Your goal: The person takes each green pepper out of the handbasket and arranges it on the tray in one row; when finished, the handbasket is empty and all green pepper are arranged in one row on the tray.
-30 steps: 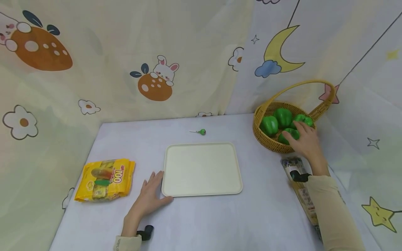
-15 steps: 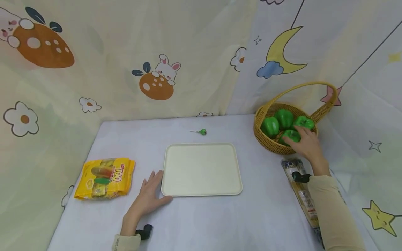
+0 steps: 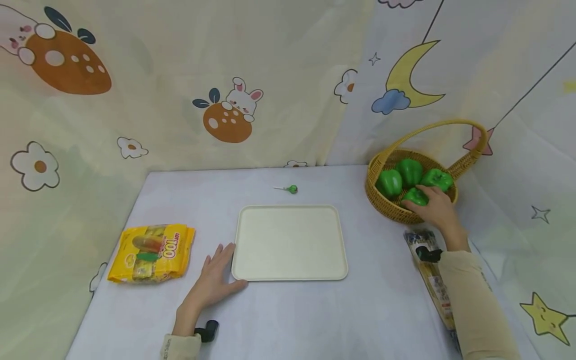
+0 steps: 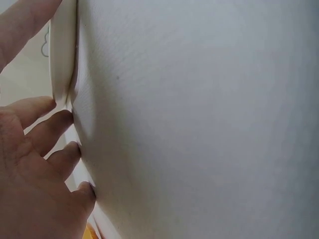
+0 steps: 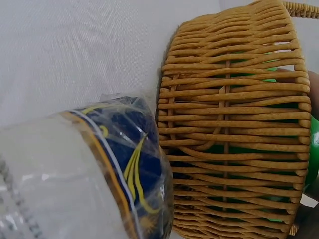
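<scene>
A wicker basket [image 3: 396,215] at the back right holds several green bell peppers. My right hand [image 3: 437,210] reaches over its front rim and grips the nearest bell pepper [image 3: 416,196], thumb on the left and fingers over the far side. In the right wrist view the basket's woven wall [image 5: 234,129] hides most of that grip. A cream rectangular tray [image 3: 290,242] lies mid-table. My left hand [image 3: 216,280] rests at the tray's near left corner with fingers spread; in the left wrist view the thumb and index fingertip meet the tray's edge [image 4: 64,50].
A yellow snack bag [image 3: 150,252] lies at the left. Behind the tray is a small green-headed lollipop [image 3: 291,189]. A long clear-wrapped packet [image 3: 434,280] lies under the right forearm, its dark blue end [image 5: 134,149] against the basket. Printed curtains [image 3: 288,80] enclose the table.
My right hand has settled lower around the nearest pepper, its fingers drawing in from the pepper behind. My left hand stays at the tray's corner. The whole view has shifted slightly.
</scene>
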Motion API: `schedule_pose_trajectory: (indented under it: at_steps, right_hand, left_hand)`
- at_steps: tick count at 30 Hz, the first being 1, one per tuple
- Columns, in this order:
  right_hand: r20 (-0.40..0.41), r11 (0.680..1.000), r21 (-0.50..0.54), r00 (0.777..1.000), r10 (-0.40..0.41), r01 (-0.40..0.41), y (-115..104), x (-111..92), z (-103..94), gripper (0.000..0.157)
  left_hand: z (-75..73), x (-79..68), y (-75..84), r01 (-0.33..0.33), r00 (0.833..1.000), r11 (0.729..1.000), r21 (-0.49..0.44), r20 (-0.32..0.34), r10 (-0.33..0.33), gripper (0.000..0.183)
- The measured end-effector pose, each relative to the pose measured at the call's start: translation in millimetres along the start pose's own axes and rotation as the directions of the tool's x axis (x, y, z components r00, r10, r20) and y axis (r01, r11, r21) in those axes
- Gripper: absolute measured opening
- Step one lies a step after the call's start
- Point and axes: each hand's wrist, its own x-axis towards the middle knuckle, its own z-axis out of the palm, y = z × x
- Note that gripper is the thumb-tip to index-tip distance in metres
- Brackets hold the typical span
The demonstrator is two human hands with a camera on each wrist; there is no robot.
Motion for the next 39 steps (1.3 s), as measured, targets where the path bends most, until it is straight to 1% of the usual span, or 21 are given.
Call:
schedule_pose_trajectory:
  at_steps: [7,11,17,23,25,31,33,39]
  right_hand:
    - [-0.037,1.000,0.002,0.999,0.002,-0.001,3.9,0.1,1.9,0.090]
    - [-0.079,1.000,0.011,0.997,-0.014,0.015,2.8,0.4,0.6,0.089]
    - [-0.160,0.999,0.017,0.986,-0.038,0.041,-1.3,-0.9,-5.1,0.087]
    - [-0.198,0.999,0.009,0.980,-0.037,0.040,-7.1,-2.4,-11.8,0.087]
    - [-0.218,0.999,0.010,0.975,-0.048,0.052,-9.6,-3.3,-13.4,0.085]
    - [-0.309,0.991,0.017,0.944,-0.118,0.129,-23.1,-8.1,-18.6,0.081]
    - [-0.321,0.989,0.022,0.938,-0.129,0.144,-30.3,-11.4,-21.5,0.080]
    - [-0.314,0.988,0.020,0.939,-0.142,0.156,-56.5,-23.0,-32.7,0.078]
  left_hand:
    - [0.5,-0.1,0.0,0.008,1.000,1.000,-0.017,-0.002,-0.008,0.108]
    - [-0.3,-0.4,0.8,0.004,1.000,1.000,-0.016,-0.012,-0.004,0.107]
    - [0.2,0.6,1.1,0.002,1.000,1.000,-0.010,-0.008,-0.002,0.107]
    - [-0.6,0.0,1.6,0.004,1.000,1.000,-0.007,0.001,-0.004,0.107]
    - [-1.3,-0.5,1.9,0.003,1.000,1.000,-0.010,0.004,-0.003,0.107]
    - [-1.8,-0.6,2.3,0.010,1.000,1.000,-0.019,0.009,-0.010,0.108]
    - [-1.7,-0.4,2.2,0.010,1.000,1.000,-0.020,0.007,-0.010,0.108]
    - [-1.4,-0.3,1.6,0.010,1.000,1.000,-0.027,0.000,-0.010,0.107]
